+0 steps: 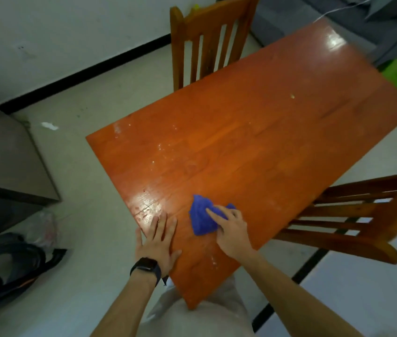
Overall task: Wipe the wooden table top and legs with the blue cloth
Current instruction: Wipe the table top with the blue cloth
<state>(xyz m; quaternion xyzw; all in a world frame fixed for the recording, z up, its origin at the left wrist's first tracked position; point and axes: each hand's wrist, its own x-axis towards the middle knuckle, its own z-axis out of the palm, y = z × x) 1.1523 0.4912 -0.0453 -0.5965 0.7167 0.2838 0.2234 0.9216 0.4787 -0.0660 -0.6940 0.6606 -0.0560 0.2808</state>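
A grey cabinet (5, 154) stands at the far left on the pale floor (83, 190), with a black bag (10, 268) lying in front of it. The left grip (158, 242) (a bare hand, with a dark watch (146, 266) on its wrist) lies flat and open on the desk (253, 142). Its fingers are straight and a little spread, pressed to the wood by the desk's left edge, and it holds nothing. Pale smears and specks show on the orange-brown wood beyond it. Just to the right lies the blue cloth (202, 215), bunched up on the desk top near the near end and apart from the left grip. The right grip (231, 232) is closed on the cloth, with the forefinger laid straight across it and the other fingers and thumb curled round its right side. One wooden chair (207, 40) stands at the desk's far long side. A second chair (353, 215) stands at the right, beside the desk's other long edge.
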